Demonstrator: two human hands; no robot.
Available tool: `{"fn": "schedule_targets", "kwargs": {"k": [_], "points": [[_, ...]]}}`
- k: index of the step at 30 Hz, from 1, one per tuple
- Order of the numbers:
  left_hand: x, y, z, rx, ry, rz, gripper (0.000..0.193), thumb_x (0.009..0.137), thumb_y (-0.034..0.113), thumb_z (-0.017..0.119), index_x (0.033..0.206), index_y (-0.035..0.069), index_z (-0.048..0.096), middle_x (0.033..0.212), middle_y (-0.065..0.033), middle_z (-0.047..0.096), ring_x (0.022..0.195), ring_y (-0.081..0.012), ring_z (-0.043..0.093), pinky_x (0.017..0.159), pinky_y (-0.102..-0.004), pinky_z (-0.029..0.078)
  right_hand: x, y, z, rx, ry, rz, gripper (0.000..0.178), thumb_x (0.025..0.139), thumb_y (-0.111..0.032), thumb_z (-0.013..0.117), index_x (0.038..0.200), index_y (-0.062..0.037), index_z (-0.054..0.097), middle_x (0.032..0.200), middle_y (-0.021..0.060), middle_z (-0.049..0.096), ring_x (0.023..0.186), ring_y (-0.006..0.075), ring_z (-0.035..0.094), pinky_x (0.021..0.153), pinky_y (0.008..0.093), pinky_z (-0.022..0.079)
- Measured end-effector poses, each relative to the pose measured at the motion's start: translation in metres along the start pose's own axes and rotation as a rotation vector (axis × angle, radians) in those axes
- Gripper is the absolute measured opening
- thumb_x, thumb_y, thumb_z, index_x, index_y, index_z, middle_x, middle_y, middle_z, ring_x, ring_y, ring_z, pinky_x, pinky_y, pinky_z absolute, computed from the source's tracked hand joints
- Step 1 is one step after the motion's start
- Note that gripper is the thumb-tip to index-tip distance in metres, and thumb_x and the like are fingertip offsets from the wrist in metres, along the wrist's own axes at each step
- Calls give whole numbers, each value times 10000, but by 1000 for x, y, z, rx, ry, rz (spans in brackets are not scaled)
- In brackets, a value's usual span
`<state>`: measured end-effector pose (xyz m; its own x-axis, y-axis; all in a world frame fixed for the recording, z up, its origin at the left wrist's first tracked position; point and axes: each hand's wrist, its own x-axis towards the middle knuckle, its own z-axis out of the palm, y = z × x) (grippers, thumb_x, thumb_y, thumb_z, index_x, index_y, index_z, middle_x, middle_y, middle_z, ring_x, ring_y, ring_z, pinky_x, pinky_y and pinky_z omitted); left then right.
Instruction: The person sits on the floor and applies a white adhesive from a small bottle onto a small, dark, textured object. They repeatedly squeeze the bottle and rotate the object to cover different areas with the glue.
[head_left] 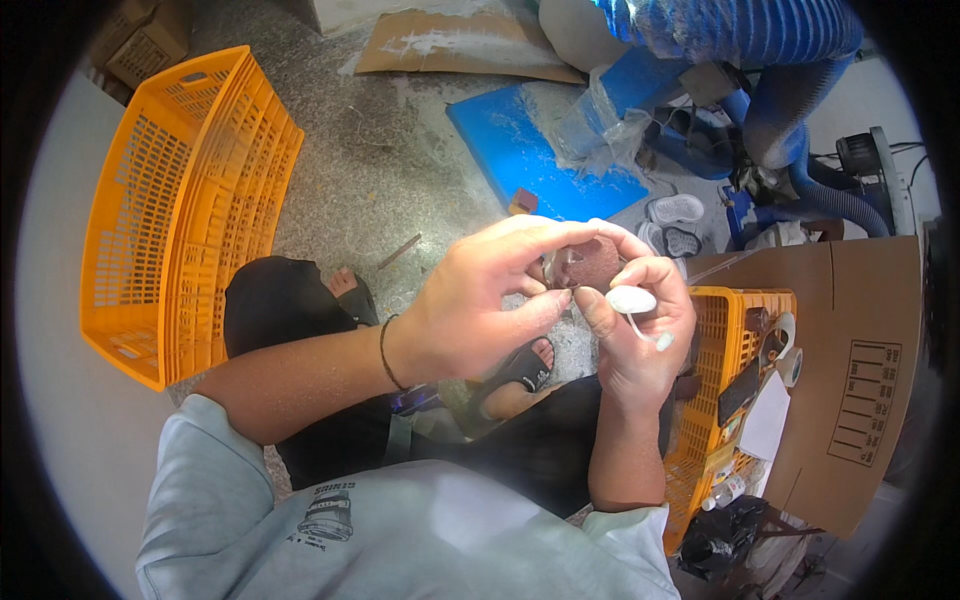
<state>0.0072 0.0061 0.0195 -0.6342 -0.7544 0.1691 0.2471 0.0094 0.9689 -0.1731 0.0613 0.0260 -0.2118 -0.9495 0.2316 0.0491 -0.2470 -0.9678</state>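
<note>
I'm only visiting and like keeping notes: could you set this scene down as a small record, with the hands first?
Left hand: curled around a reddish-brown piece
Right hand: holds a white oval piece with a thin stem
Hands: close together, in front of the body
Far left: yellow-orange crate
Right: another yellow-orange crate, beside a large cardboard sheet
Floor ahead: blue panel
Upper right: ribbed blue hose
Unclear: what the reddish-brown piece is
</note>
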Motion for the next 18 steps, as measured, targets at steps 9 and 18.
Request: {"fn": "schedule_targets", "kwargs": {"k": [9, 18], "points": [[-1, 1, 1, 4, 5, -25, 505, 916, -123, 582, 1412, -54, 520, 1304, -116, 533, 1245, -184, 578, 1005, -296, 508, -1, 1, 0, 14, -10, 0, 342, 781, -139, 882, 916, -39, 584, 1335, 234, 612, 1167, 231, 604, 1009, 366, 476], [5, -12, 4, 84, 112, 197, 529, 826, -43, 581, 1350, 23, 618, 1090, -142, 580, 851, -166, 668, 735, -278, 591, -3, -1, 6, -56, -1, -25, 390, 792, -243, 893, 891, -47, 571, 1320, 207, 611, 1129, 214, 614, 967, 341, 495]]}}
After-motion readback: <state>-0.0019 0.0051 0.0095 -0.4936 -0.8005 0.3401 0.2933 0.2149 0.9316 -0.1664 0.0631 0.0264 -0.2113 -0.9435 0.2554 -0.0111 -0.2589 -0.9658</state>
